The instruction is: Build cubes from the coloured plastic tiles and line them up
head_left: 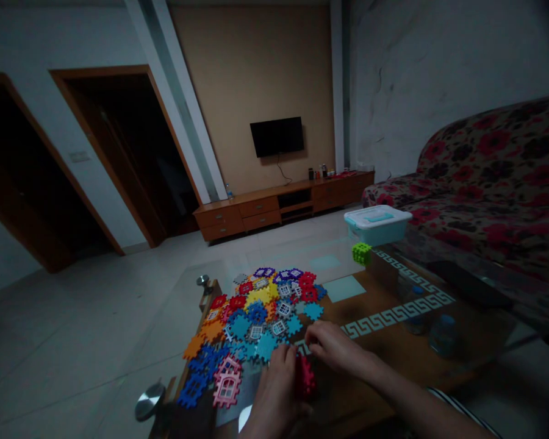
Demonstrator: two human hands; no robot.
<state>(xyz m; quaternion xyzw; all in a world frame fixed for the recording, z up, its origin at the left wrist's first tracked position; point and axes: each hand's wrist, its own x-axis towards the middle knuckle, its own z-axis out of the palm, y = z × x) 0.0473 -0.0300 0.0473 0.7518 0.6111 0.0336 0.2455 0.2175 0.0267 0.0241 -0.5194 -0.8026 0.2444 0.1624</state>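
A heap of flat interlocking plastic tiles [260, 311] in red, blue, yellow, orange, purple and pink lies on a glass-topped table [393, 305]. My left hand [277, 390] is closed round a red block of joined tiles [305, 378] at the near edge. My right hand [332, 347] curls its fingers over the same red block from the right, next to the teal tiles. A pink window tile [227, 385] lies just left of my left hand.
A green tile cube [362, 253] and a white lidded box with a teal rim [377, 224] stand at the table's far end. Two bottles [441, 335] show under the glass. A floral sofa [489, 183] is on the right, tiled floor on the left.
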